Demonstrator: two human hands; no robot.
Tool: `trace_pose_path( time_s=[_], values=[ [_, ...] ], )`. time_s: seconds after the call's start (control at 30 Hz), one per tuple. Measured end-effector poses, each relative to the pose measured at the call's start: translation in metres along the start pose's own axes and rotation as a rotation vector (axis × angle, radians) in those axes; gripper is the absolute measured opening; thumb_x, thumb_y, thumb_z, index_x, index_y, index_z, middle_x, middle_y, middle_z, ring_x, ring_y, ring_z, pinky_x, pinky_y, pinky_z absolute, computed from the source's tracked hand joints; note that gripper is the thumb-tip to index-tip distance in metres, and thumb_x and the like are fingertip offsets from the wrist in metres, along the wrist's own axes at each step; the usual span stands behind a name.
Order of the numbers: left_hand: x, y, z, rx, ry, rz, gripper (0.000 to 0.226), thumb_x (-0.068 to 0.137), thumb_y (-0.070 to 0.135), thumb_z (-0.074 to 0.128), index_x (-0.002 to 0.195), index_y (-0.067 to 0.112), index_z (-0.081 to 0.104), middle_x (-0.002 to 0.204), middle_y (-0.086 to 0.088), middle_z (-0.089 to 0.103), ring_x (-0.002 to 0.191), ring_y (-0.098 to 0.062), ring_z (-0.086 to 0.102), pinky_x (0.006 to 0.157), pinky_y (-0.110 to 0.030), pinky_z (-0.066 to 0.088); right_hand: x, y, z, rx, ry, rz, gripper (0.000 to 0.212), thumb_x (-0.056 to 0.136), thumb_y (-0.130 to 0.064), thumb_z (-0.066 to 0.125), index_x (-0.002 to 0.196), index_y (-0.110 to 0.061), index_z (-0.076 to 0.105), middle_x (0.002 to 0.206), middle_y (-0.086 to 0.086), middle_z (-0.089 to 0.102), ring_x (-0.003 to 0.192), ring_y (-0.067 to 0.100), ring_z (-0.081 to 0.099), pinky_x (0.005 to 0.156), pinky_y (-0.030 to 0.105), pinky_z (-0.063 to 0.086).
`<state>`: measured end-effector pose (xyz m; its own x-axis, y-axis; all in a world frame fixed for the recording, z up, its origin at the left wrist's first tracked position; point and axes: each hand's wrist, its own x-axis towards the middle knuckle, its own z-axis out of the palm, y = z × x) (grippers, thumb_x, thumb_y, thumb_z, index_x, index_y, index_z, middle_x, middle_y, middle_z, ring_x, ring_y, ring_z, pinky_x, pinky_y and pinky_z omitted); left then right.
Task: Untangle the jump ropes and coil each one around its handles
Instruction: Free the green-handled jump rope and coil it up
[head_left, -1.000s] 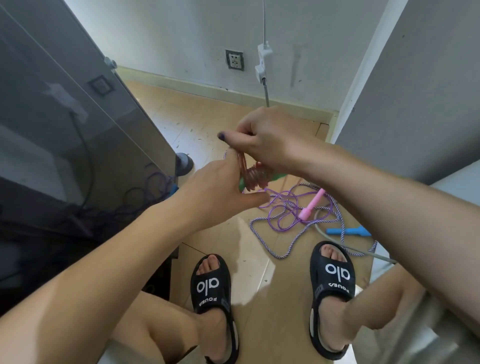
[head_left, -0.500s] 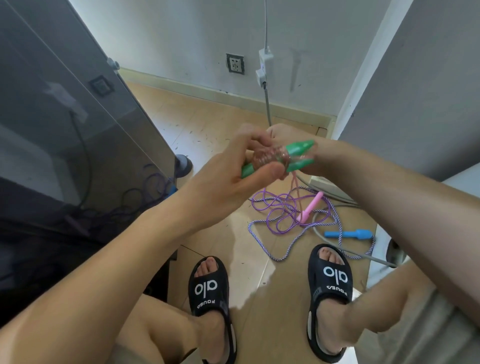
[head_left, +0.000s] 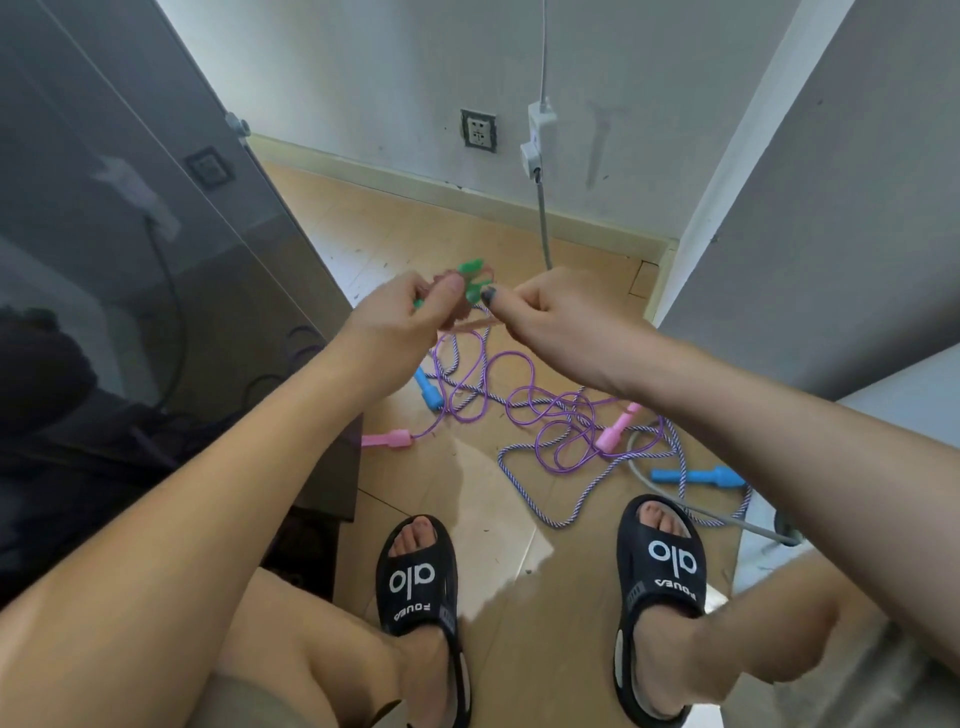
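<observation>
Ropes on the floor ahead of your feet

Your left hand (head_left: 410, 317) and right hand (head_left: 550, 317) meet at twelve o'clock, above the tangled ropes (head_left: 524, 410); slippers (head_left: 421, 577) lie at six.

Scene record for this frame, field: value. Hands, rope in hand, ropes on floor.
left hand: grips green handles wound with pinkish rope
right hand: pinches the pinkish rope's free end
purple rope: floor, loose, pink handles
striped rope: floor, tangled with the purple rope, blue handles
coiled so far: none finished
</observation>
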<state>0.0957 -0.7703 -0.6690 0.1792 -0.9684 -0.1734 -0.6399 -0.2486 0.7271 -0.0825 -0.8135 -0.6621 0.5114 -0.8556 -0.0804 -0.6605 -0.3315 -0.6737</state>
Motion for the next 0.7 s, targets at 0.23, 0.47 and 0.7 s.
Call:
trace_pose_path(
  time_s=[0.23,0.47,0.7],
  values=[
    [-0.010,0.009,0.008,0.225,-0.190,0.029,0.071,0.105,0.055,0.021,0.102,-0.002,0.062,0.092,-0.020,0.066,0.088,-0.032,0.062,0.085,-0.042,0.049,0.002,-0.014,-0.025,0.023,0.238,-0.156,0.055,0.098,-0.045,0.049,0.057,-0.018,0.024,0.052,-0.002,0.020,0.052,0.015,0.020,0.052,0.036,0.018],
    [-0.034,0.038,0.011,0.013,-0.222,0.152,0.063,0.105,0.051,0.028,0.067,0.006,0.050,0.054,0.006,0.044,0.049,-0.006,0.043,0.051,-0.015,0.034,0.024,0.008,-0.031,0.067,0.157,-0.139,0.061,0.097,-0.049,0.052,0.054,-0.014,0.028,0.051,-0.001,0.021,0.049,0.015,0.019,0.052,0.034,0.019],
    [-0.040,0.049,0.005,-0.365,-0.091,0.095,0.058,0.110,0.036,0.029,0.072,0.009,0.064,0.048,0.009,0.057,0.042,-0.003,0.042,0.045,-0.018,0.033,0.018,0.030,-0.017,0.195,-0.073,-0.019,0.053,0.092,-0.035,0.061,0.048,-0.008,0.045,0.044,0.001,0.041,0.047,0.017,0.036,0.049,0.027,0.029]
  ],
)
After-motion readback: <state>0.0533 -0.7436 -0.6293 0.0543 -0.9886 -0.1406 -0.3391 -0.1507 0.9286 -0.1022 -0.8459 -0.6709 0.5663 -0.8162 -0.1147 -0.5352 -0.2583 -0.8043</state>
